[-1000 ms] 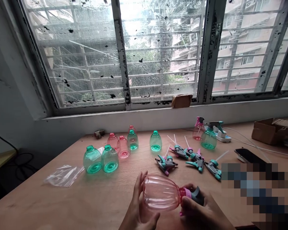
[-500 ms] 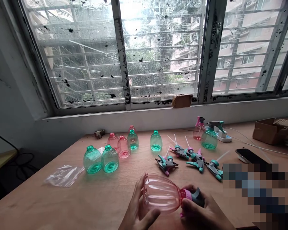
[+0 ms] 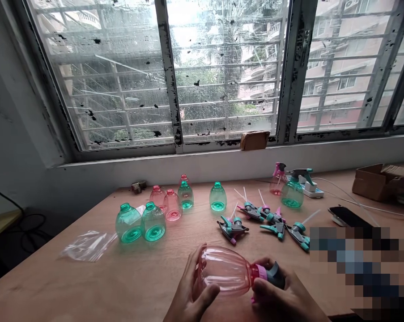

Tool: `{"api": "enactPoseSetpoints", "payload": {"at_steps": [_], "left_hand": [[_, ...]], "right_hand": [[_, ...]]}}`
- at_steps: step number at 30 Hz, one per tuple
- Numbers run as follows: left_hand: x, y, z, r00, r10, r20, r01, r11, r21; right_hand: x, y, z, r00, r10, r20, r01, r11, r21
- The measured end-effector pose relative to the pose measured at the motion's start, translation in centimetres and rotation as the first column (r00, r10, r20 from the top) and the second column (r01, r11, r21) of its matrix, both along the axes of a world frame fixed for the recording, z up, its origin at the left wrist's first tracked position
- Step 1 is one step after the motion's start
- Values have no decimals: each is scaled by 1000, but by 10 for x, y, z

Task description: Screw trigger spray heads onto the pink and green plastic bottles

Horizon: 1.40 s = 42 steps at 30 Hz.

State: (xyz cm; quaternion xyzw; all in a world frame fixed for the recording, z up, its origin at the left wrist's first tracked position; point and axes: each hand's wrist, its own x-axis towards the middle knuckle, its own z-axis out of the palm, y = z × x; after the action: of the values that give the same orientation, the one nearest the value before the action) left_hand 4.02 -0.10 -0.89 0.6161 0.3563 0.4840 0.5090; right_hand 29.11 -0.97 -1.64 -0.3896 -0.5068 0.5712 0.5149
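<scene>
A clear pink spray bottle (image 3: pixel 227 272) lies sideways in the air between my hands, its base to the left. My left hand (image 3: pixel 197 288) is wrapped round the base end, thumb on the near side. On the right, my right hand (image 3: pixel 277 288) grips the pink-and-grey spray head (image 3: pixel 272 273) at the neck, with the thumb against the pink collar. The head sits on the bottle's mouth; whether it is fully tightened I cannot tell. Just beyond, several loose spray heads (image 3: pixel 233 229) with thin white tubes lie on the table.
Open green bottles (image 3: pixel 154 223) and pink bottles (image 3: pixel 172 205) stand at the left, near a plastic bag (image 3: pixel 89 246). Another green bottle (image 3: pixel 218 197) stands mid-table. At the back right are a complete green spray bottle (image 3: pixel 292 192), a power strip (image 3: pixel 312 191), a phone (image 3: pixel 349 217) and a cardboard box (image 3: pixel 372 183).
My left thumb has shifted slightly up and left along the bottle. The whole view has moved a little; both hands keep their hold on the bottle and its head.
</scene>
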Motion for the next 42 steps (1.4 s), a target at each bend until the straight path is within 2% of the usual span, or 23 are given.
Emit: {"api": "enactPoseSetpoints", "payload": {"at_steps": [8, 13, 18, 20, 24, 30, 35, 38, 42], "left_hand": [[4, -4, 0, 999, -54, -6, 54, 990, 128], [0, 0, -2, 1000, -11, 17, 12, 1000, -10], [2, 3, 5, 1000, -17, -23, 16, 998, -53], [5, 0, 9, 1000, -14, 9, 15, 997, -72], [8, -3, 14, 995, 44, 86, -37, 996, -81], [5, 0, 12, 989, 148, 7, -148, 988, -42], [6, -2, 12, 994, 81, 76, -77, 995, -62], [6, -3, 6, 995, 13, 103, -14, 1000, 9], [1, -1, -5, 1000, 8, 4, -8, 981, 193]], "right_hand": [[2, 0, 0, 1000, 9, 23, -10, 1000, 13], [2, 0, -2, 998, 47, -33, -47, 999, -11], [2, -1, 0, 999, 48, 8, -48, 999, 7], [1, -1, 0, 998, 51, 21, -51, 999, -5], [1, 0, 0, 995, 96, 22, -95, 995, -26], [1, 0, -2, 998, 37, 49, -36, 999, -22], [2, 1, -1, 996, 49, 74, -50, 999, 8], [3, 2, 2, 993, 85, 79, -88, 996, 26], [4, 2, 6, 994, 93, 56, -93, 996, 7]]}}
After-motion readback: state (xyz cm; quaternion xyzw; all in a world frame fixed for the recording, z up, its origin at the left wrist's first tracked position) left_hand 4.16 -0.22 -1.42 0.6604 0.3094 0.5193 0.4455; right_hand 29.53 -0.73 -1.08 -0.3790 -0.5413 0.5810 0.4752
